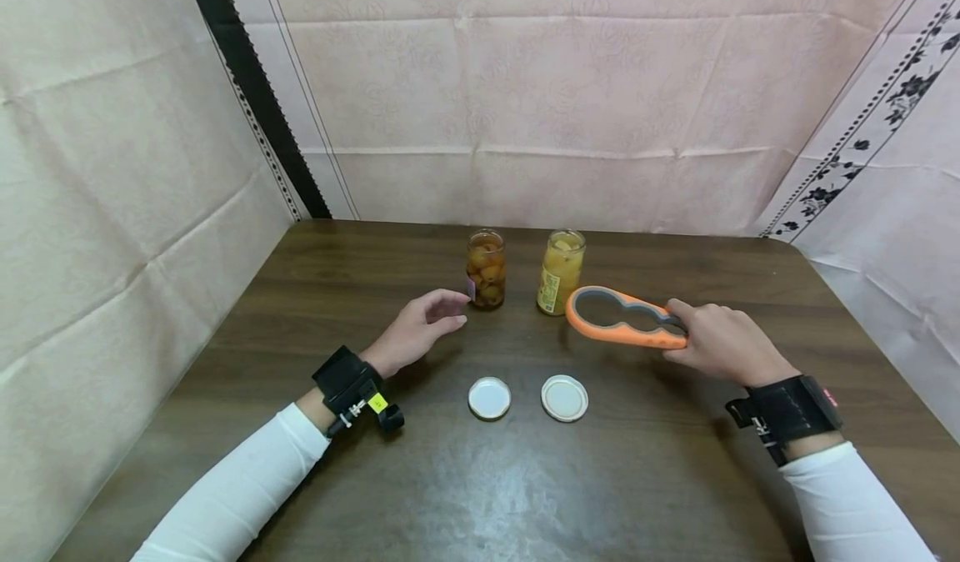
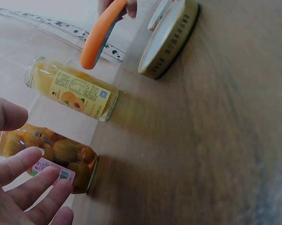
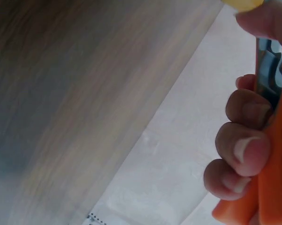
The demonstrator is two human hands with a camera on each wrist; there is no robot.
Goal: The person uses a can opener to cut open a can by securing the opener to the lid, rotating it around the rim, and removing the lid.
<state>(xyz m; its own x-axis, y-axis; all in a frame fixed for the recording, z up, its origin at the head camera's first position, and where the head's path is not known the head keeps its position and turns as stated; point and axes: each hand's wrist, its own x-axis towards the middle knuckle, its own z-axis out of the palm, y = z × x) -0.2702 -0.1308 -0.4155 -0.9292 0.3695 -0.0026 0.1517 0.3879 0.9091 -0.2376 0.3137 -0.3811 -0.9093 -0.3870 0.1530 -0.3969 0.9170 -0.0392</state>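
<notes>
My right hand [image 1: 723, 341] grips an orange and grey jar opener [image 1: 622, 333] by its handle end, its loop held over the table close to the yellow jar. In the right wrist view the fingers [image 3: 244, 147] curl round the orange handles. My left hand [image 1: 420, 328] is beside the brown fruit jar [image 1: 486, 270], its fingers spread and loosely bent, holding nothing. That lidless glass jar stands upright with dark round fruit inside. To its right stands the lidless jar of yellow fruit [image 1: 561, 272], whose label [image 2: 80, 96] faces my left wrist camera.
Two white-faced lids lie on the table in front of the jars: the left lid [image 1: 489, 398] and the right lid [image 1: 565, 398]. Pale cloth [image 1: 562, 112] hangs behind the dark wooden table [image 1: 360, 278] and along its sides.
</notes>
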